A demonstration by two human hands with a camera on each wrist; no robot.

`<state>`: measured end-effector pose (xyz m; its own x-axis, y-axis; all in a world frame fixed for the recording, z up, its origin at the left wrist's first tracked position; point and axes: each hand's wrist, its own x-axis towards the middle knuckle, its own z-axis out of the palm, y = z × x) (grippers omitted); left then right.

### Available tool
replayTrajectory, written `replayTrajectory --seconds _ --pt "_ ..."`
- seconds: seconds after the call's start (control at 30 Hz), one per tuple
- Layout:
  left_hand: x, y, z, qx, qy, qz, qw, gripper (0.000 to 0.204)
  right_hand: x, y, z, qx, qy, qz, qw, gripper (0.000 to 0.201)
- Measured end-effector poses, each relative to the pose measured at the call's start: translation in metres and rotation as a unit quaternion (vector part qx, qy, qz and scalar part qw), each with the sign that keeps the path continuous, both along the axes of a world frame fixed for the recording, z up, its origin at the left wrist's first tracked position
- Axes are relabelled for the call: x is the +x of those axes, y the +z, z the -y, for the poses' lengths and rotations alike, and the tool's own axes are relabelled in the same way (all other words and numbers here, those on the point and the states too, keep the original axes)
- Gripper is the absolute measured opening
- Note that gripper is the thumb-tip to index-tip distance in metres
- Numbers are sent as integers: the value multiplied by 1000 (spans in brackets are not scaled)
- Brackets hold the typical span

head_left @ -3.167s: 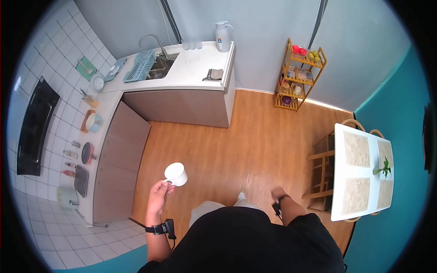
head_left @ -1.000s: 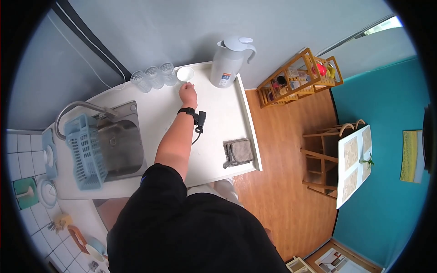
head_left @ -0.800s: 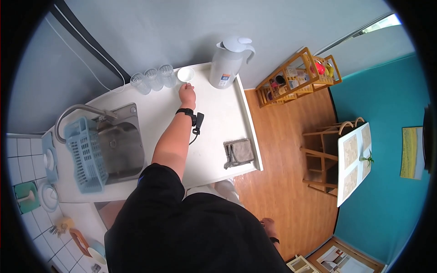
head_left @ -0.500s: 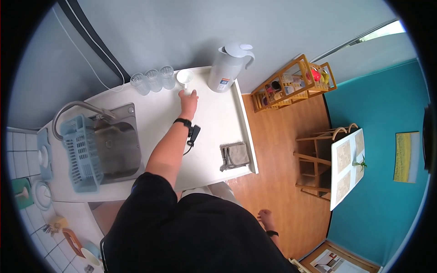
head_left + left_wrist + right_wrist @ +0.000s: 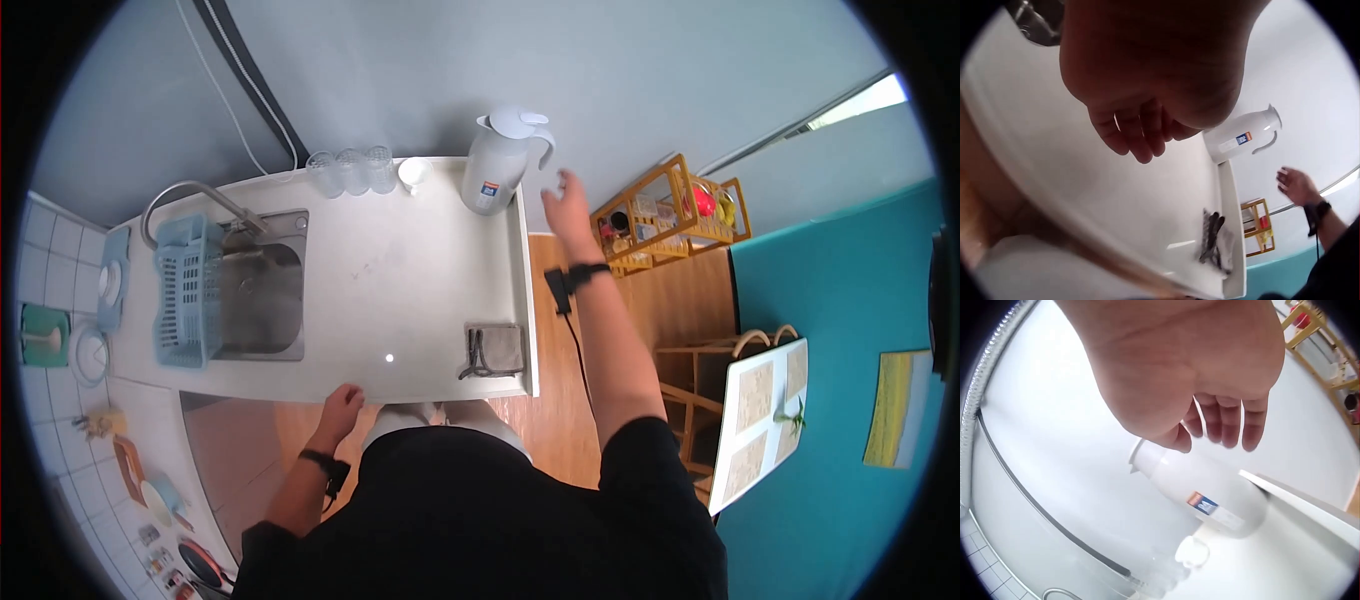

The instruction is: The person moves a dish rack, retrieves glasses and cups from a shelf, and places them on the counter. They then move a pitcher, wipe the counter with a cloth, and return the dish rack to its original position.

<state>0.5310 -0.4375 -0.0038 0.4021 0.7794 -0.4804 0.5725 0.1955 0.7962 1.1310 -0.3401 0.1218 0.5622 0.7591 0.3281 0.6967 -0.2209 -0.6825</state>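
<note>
My right hand (image 5: 568,210) is raised just right of the grey thermos jug (image 5: 495,170), fingers spread and holding nothing, close to the jug's handle (image 5: 546,148). In the right wrist view its relaxed fingers overlap the upper side of the jug (image 5: 1204,487). The jug stands upright at the counter's back right corner. To its left a white mug (image 5: 414,174) sits on the counter, handle toward me. My left hand (image 5: 342,410) hangs at the counter's front edge with loosely bent fingers and nothing in them, as the left wrist view of that hand (image 5: 1147,100) shows.
Several clear glasses (image 5: 350,172) line the back edge beside the mug. A folded grey cloth (image 5: 495,350) lies at the counter's front right. Left of it are the sink (image 5: 262,300) and a blue dish rack (image 5: 187,295). A wooden shelf (image 5: 640,235) stands beyond the right edge.
Over these frames my left hand brought the mug to the counter's back edge, let go and drew back to the front. My right hand rose from my side to beside the jug.
</note>
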Motion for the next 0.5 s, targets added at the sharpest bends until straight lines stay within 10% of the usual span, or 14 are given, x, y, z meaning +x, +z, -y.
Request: replayTrajectory --seconds 0.1,0.17,0.33,0.4,0.47,0.5 --pt "-48 -11 55 -13 76 -61 995 18 36 -5 -74 60 -53 87 993 70" --pt "-96 -55 100 -69 137 -100 983 16 40 7 -88 9 40 -71 997 70" --pt "-142 -55 194 -330 237 -175 897 17 55 -1 -89 -48 98 -73 991 26" --pt "-189 -112 228 -469 296 7 832 16 38 17 -67 -90 146 -88 981 26" --pt "-187 -105 249 -385 249 -100 883 20 23 11 -51 -87 181 -98 975 27" --pt "-205 -121 257 -254 -26 -114 960 30 11 6 -44 -72 190 -147 968 25"
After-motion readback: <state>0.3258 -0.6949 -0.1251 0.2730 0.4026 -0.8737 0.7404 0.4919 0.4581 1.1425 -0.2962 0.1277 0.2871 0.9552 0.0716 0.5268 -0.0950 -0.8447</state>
